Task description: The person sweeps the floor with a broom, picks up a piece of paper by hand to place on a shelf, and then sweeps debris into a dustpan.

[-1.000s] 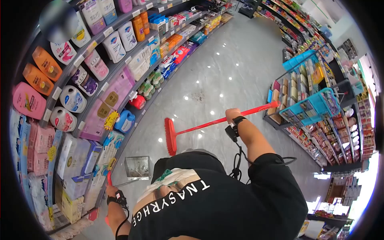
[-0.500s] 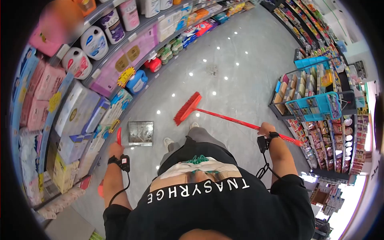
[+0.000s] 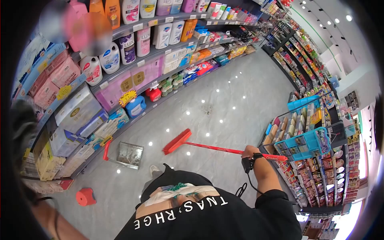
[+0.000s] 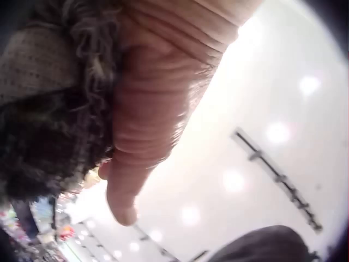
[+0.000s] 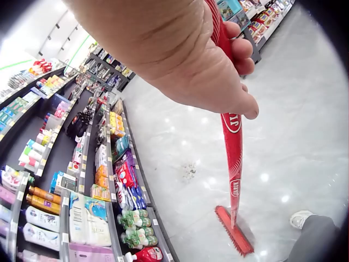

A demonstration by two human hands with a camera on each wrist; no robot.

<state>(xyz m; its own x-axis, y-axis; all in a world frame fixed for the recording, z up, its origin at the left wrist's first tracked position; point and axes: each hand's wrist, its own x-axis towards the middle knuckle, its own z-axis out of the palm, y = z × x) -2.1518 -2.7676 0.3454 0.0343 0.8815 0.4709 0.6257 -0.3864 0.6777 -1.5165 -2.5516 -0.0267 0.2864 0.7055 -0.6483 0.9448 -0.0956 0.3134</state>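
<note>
My right hand [image 3: 252, 152] grips the red handle of a broom [image 3: 216, 148], its bristled head resting on the floor. In the right wrist view, the thumb and fingers wrap round the broom handle [image 5: 233, 153]. My left arm [image 3: 60, 224] is raised at the left edge of the head view. The left wrist view shows the left hand [image 4: 152, 109] with its thumb extended, against a dark, fuzzy, hair-like thing [image 4: 60, 109]; its other fingers are mostly hidden. A metal dustpan [image 3: 131, 155] with a red-gripped handle stands on the floor, away from both hands.
Shelves with bottles and paper packs [image 3: 80, 108] line the left side. A rack with blue baskets [image 3: 304, 144] stands at the right. A small red stool-like object [image 3: 86, 197] is on the floor, and a patch of dirt [image 3: 207, 109] lies farther along the aisle.
My left hand has let go of the dustpan handle and risen to the left edge of view. The broom head swung away from me, then came slightly closer; the right hand keeps its grip.
</note>
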